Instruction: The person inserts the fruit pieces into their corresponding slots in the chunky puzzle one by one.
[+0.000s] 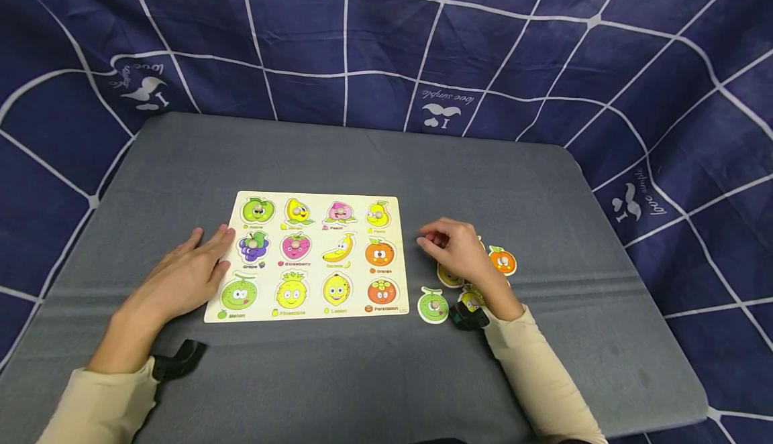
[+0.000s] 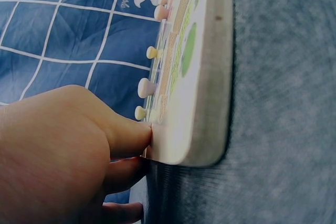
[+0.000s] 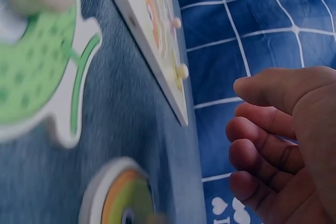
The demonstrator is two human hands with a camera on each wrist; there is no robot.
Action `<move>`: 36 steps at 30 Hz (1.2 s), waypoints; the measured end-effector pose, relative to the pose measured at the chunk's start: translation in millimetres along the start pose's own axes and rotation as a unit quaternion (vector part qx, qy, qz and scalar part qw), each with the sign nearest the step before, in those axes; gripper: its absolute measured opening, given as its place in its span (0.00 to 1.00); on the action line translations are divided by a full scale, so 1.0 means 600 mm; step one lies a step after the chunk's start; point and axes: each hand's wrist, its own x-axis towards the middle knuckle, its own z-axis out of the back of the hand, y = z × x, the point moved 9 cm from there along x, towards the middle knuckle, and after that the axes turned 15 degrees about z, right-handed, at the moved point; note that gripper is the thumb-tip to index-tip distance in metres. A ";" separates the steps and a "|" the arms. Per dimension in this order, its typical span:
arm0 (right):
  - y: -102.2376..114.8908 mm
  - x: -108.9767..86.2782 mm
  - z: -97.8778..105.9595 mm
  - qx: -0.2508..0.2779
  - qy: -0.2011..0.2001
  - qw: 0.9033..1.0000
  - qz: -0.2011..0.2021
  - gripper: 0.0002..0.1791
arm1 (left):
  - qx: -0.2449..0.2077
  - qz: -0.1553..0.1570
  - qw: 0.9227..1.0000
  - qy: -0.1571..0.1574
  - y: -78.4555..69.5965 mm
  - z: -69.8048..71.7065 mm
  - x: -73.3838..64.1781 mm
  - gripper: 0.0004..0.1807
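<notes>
A pale fruit puzzle board [image 1: 311, 315] lies flat on the grey table. Knobbed pieces sit in its upper part, among them a strawberry piece [image 1: 295, 246] and a grape piece [image 1: 253, 247]. My left hand [image 1: 187, 273], fingers extended, rests at the board's left edge; in the left wrist view its thumb [image 2: 128, 135] touches the board's corner. To the right of the board my right hand [image 1: 454, 248] hovers with loosely bent fingers and nothing in them. Beneath and beside it lie loose pieces, including a green melon piece [image 1: 433, 306] and an orange piece [image 1: 502, 261], some partly hidden by the hand.
The grey table [image 1: 338, 377] stretches around the board. A dark blue cloth [image 1: 386, 35] with white grid lines hangs behind and at both sides. Black wrist straps [image 1: 180, 360] sit at both cuffs, the right one close beside the loose pieces.
</notes>
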 end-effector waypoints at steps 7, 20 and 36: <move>-0.013 -0.019 0.018 -0.014 -0.009 1.000 -0.009 0.05 | -0.001 0.000 1.000 0.000 0.001 0.001 -0.001 0.32; -0.039 -0.058 0.050 -0.038 -0.034 0.998 -0.027 0.05 | -0.003 -0.005 1.000 0.000 0.002 0.001 -0.001 0.32; -0.065 -0.093 0.074 -0.059 -0.029 0.995 -0.075 0.05 | -0.028 0.013 0.999 0.041 -0.002 -0.002 -0.005 0.32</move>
